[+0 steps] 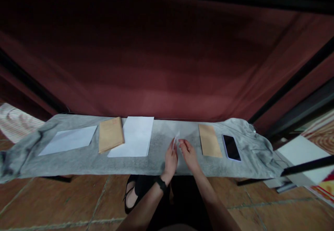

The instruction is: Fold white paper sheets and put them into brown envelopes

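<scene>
My left hand (171,158), with a dark band on its wrist, is closed on a small folded white paper (176,139) held above the grey cloth. Just right of the paper is my right hand (188,153), its thumb and index finger close together at the paper's edge; whether they grip anything is too small to tell. Left of my hands lie white sheets (138,137), partly under a stack of brown envelopes (111,134). A single brown envelope (209,141) rests to the right of my hands.
A phone (231,147) lies near the right end of the cloth-covered table (86,164). Another white sheet (68,140) is at the left. Behind the table hangs a dark red curtain (167,67), with black metal bars at both sides.
</scene>
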The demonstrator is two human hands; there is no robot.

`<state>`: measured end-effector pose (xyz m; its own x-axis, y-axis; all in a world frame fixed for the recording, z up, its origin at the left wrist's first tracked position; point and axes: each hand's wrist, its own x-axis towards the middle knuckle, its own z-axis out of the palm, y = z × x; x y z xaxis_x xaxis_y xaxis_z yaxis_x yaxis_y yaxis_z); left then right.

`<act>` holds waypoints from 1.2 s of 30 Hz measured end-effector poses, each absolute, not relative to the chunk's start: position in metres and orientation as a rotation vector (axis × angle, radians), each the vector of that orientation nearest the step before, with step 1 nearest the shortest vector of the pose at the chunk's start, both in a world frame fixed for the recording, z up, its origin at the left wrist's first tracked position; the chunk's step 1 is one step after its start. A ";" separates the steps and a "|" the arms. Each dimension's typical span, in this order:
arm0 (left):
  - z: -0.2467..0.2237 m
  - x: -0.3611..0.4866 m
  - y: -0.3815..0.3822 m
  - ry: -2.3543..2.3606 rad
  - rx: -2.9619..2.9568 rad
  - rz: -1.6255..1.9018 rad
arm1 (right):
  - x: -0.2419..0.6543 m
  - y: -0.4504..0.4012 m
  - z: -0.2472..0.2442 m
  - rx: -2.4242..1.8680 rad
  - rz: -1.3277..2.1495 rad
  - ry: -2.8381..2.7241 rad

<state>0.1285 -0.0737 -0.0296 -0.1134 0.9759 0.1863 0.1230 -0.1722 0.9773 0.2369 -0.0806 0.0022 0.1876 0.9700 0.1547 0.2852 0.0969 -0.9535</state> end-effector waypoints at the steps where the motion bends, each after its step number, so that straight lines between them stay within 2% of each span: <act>1: -0.027 0.129 -0.073 1.277 1.293 1.384 | 0.240 -0.084 -0.001 -1.412 0.772 -1.238; 4: -0.028 0.127 -0.075 1.203 1.072 1.382 | 0.251 -0.095 -0.023 -1.567 0.666 -1.053; 9: -0.046 0.119 -0.088 1.170 0.811 1.331 | 0.256 -0.101 -0.064 -1.557 0.912 -1.008; 17: -0.061 0.076 -0.068 1.419 0.891 1.260 | 0.274 -0.081 -0.072 -1.639 0.787 -1.161; 21: -0.061 0.071 -0.063 1.548 1.164 1.180 | 0.272 -0.073 -0.073 -1.754 0.680 -1.219; 29: -0.065 0.075 -0.062 1.729 1.655 0.952 | 0.264 -0.082 -0.079 -1.919 0.037 -1.723; 36: -0.059 0.080 -0.063 1.893 1.967 0.765 | 0.242 -0.090 -0.085 -1.810 -0.010 -2.078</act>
<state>0.0796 -0.0634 -0.0588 -0.0136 0.9863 0.1645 0.8235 -0.0823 0.5613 0.2415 -0.0895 -0.0848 -0.0953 0.9528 0.2883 0.9554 0.1689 -0.2421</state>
